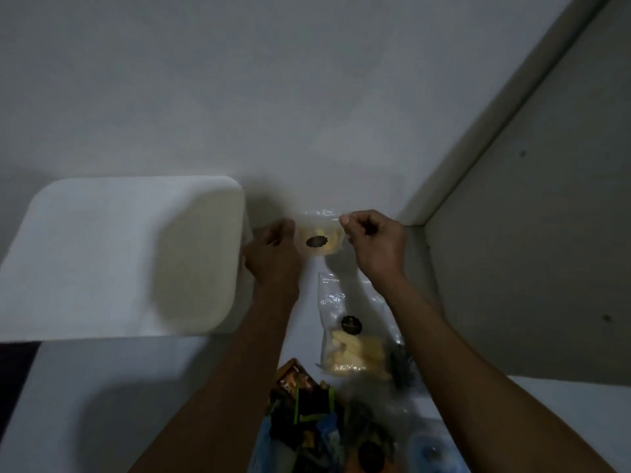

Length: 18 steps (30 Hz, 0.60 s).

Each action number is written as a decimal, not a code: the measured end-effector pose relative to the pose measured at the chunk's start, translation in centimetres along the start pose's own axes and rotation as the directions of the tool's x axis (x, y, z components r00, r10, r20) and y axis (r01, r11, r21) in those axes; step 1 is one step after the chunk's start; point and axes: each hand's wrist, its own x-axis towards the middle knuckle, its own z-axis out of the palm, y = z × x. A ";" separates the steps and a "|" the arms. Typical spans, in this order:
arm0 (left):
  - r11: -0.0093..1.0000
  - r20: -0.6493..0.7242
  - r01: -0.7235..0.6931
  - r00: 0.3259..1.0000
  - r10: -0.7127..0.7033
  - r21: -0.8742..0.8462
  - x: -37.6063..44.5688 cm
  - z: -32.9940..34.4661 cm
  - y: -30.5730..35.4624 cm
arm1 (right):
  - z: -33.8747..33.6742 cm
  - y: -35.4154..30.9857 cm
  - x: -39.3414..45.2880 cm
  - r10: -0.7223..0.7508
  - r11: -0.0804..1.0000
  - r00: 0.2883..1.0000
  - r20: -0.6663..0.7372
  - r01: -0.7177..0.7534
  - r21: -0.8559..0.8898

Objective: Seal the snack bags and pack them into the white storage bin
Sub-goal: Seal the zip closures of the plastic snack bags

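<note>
A small clear snack bag (319, 238) with yellow pieces and a dark round label hangs between my hands. My left hand (273, 250) pinches its left top corner, and my right hand (372, 240) pinches its right top corner. The white storage bin (112, 257) stands to the left, its right wall close to my left hand. A second clear bag of yellow snacks (351, 339) with the same dark label lies on the white surface below the held bag. Several dark and coloured snack packets (307, 404) lie in a pile nearer to me.
A white wall fills the background. A pale door frame or trim (478, 131) runs diagonally at the right, with a grey panel (529, 250) beyond it. A dark strip (13, 377) borders the white surface at the far left.
</note>
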 end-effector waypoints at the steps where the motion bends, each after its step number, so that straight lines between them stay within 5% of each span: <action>1: 1.000 -0.049 -0.011 0.999 0.012 0.027 0.7 0.6 -0.3 | 0.7 0.7 0.8 0.021 1.000 1.000 -0.005 -0.021 0.001; 11: 0.993 -0.175 -0.036 0.983 0.055 0.109 5.6 3.4 -2.0 | 4.7 2.4 4.8 0.074 0.997 0.993 -0.090 -0.071 0.034; 18: 0.999 -0.158 0.031 0.987 -0.029 0.011 5.6 3.3 -1.6 | 4.8 2.6 4.3 0.136 0.991 0.981 -0.141 -0.133 0.031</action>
